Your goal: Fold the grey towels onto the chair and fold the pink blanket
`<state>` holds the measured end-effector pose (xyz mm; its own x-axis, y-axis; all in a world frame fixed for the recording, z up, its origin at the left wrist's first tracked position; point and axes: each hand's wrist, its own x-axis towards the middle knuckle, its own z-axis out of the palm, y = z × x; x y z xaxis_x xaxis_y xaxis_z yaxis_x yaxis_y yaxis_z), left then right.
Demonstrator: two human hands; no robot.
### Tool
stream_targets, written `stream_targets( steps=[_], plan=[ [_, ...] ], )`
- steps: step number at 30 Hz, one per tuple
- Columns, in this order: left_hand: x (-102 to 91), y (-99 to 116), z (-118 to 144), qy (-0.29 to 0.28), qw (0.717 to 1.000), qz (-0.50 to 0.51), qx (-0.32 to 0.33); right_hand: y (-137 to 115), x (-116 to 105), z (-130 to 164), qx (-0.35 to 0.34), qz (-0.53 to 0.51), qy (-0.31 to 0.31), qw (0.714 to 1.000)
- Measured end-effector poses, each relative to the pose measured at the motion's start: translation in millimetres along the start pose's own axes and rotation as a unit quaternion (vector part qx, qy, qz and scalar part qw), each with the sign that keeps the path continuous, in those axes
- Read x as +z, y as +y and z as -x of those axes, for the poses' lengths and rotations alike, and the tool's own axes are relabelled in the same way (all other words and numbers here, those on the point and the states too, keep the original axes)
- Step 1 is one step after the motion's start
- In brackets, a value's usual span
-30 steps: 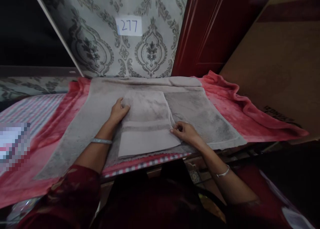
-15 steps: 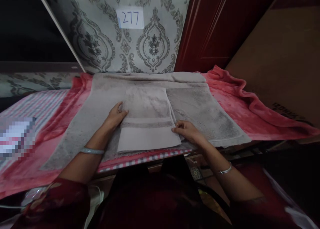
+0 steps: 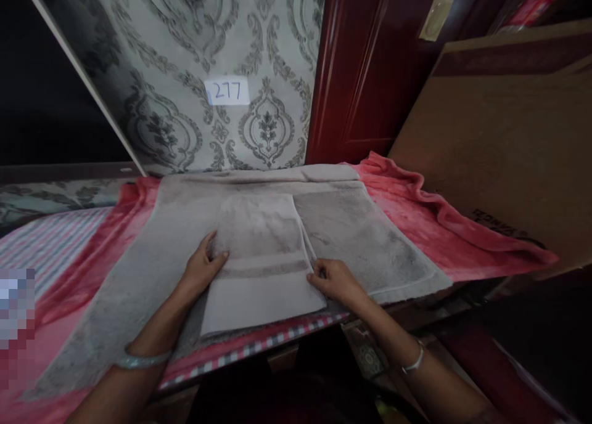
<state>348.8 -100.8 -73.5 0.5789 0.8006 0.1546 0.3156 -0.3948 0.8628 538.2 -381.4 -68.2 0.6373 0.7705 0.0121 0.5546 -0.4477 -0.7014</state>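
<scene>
A folded pale grey towel (image 3: pixel 261 260) lies on top of a larger grey towel (image 3: pixel 365 239) spread flat over a pink blanket (image 3: pixel 430 220). My left hand (image 3: pixel 203 267) rests on the folded towel's left edge, thumb on top and fingers at the side. On the right edge my right hand (image 3: pixel 333 279) pinches the layers between thumb and fingers. Each wrist wears a silver bangle.
A patterned grey wallpaper panel with a paper label reading 277 (image 3: pixel 226 92) stands behind. A dark red door (image 3: pixel 365 73) is at the back right, and a big cardboard box (image 3: pixel 504 140) fills the right. A striped cloth (image 3: pixel 50 245) lies at left.
Both hands have slid toward me along the folded towel's side edges. The camera has tilted up, so the scene sits lower in the picture.
</scene>
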Motion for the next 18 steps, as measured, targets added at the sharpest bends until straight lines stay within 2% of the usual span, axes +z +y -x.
stream_targets(
  steps=[3,6,8,10,12,18],
  plan=[
    [-7.4,7,0,0.006,0.996,-0.088,0.016,1,2,-2,-0.008,-0.003,-0.003,1.000],
    [-9.2,23,-4,0.047,0.966,-0.221,0.122,1,4,-1,-0.001,-0.004,0.000,1.000],
    [-0.5,39,-12,0.002,0.945,-0.255,0.202,0,6,0,0.005,-0.005,-0.001,1.000],
    [17.8,57,-29,-0.105,0.932,-0.241,0.251,-1,7,0,0.011,-0.007,-0.002,1.000],
    [43.2,75,-54,-0.190,0.919,-0.217,0.267,-2,8,1,0.017,-0.007,-0.001,1.000],
    [117.0,109,-146,-0.200,0.919,-0.248,0.233,-9,7,8,0.034,-0.013,-0.015,0.999]
  ],
)
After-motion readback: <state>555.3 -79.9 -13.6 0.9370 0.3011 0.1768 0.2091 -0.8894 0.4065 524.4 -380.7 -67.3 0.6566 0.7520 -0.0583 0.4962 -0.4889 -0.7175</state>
